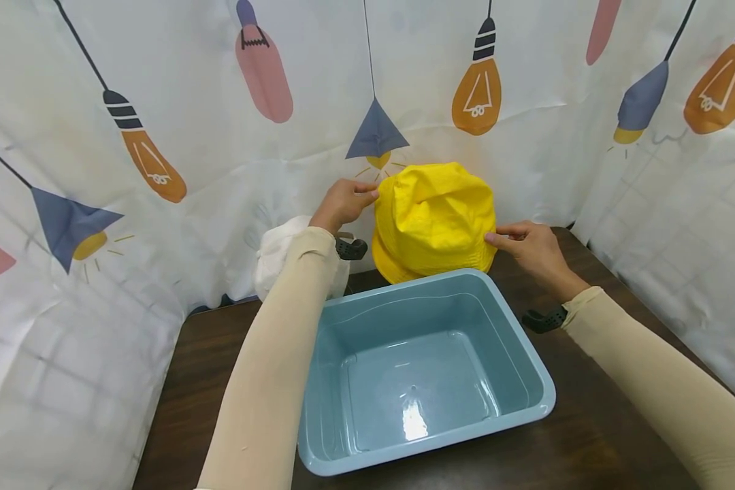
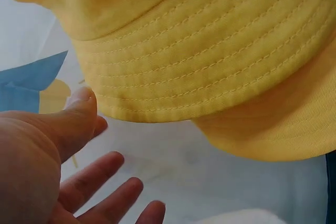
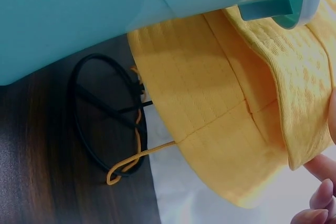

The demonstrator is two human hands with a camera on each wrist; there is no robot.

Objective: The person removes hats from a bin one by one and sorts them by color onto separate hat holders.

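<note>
A yellow bucket hat (image 1: 437, 224) is behind the blue tub, held between two hands. My left hand (image 1: 346, 202) pinches its left brim edge between thumb and index finger, the other fingers spread apart in the left wrist view. At the opposite side, my right hand (image 1: 529, 252) pinches the brim's lower right edge. Seen from the right wrist, the hat's brim (image 3: 184, 103) hangs with a fold over it, and a thin yellow cord (image 3: 139, 155) trails from it. Only some fingers (image 3: 320, 198) of the right hand show there.
A blue plastic tub (image 1: 425, 446) stands on the dark wooden table (image 1: 214, 361), in front of the hat. Behind my left forearm sits a white hat-like cloth item (image 1: 278, 255), partly hidden. A black oval ring (image 3: 79, 114) shows under the brim. Printed curtains (image 1: 318, 82) enclose the table.
</note>
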